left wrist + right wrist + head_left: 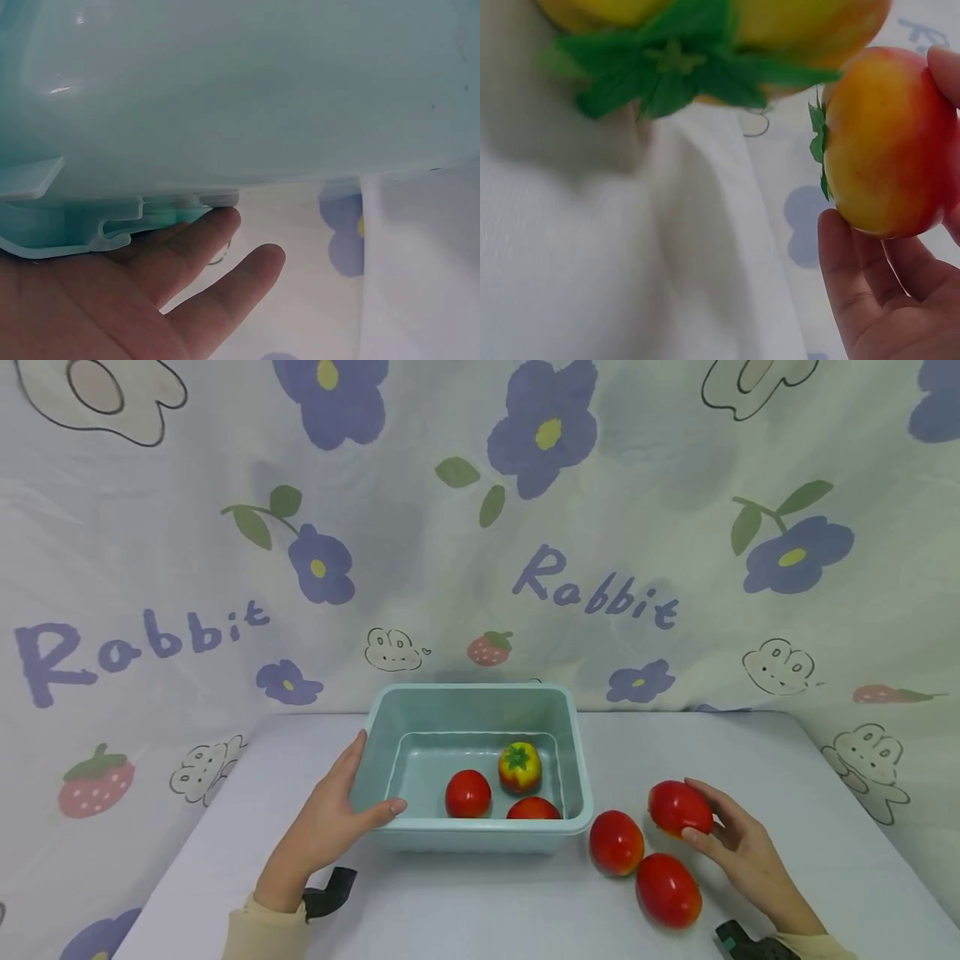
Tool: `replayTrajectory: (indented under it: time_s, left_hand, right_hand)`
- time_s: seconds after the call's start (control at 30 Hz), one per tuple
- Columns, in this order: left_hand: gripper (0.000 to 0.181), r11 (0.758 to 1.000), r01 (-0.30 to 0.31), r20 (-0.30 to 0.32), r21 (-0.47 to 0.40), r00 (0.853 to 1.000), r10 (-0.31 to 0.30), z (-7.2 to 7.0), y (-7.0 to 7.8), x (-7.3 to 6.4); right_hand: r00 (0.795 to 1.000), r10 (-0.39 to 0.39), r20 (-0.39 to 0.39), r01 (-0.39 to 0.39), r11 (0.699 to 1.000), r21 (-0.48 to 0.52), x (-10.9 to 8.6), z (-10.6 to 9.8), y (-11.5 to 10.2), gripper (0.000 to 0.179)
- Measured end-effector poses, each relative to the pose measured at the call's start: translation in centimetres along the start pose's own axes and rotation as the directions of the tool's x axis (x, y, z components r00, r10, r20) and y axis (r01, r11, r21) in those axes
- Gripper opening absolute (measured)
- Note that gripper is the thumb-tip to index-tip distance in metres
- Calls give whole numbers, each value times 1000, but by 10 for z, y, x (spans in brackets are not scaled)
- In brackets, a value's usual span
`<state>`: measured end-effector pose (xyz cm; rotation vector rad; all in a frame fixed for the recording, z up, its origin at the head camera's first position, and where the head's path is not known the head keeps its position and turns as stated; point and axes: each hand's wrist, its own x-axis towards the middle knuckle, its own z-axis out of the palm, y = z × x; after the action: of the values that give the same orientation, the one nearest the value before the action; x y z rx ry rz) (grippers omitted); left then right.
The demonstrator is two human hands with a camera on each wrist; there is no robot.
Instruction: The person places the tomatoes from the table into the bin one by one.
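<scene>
My left hand (326,814) holds a pale blue-green plastic tub (480,839) at its near left corner. The thumb lies over the front rim, and the fingers run along the outer left wall. In the left wrist view, the fingers (225,289) show beside the rim, while the thumb is hidden. With fingertips and thumb, my right hand (738,847) grips a red and yellow tomato (680,807) right of the tub; its green leaves face away from the palm in the right wrist view. Two more tomatoes, one here (617,843) and another (669,891), lie close by.
Inside the tub are a red tomato (468,794), one with its green top upward (520,767), and a third (533,808) partly hidden by the front rim. A white-covered table (480,910) meets a patterned cloth (427,568) behind the tub.
</scene>
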<state>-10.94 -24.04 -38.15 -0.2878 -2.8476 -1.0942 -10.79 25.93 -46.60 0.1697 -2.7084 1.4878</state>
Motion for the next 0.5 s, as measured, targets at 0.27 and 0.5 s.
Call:
replayTrajectory:
  time_s: [0.27,0.5]
  left_hand:
    - [104,1000,5,0,11,1000,-5,0,1,0]
    - [103,1000,6,-4,10,1000,-6,1,-1,0]
  right_hand:
    - [999,-34,-12,34,999,13,-5,1,-12,66]
    - [997,-73,-39,74,997,24,-8,2,-25,66]
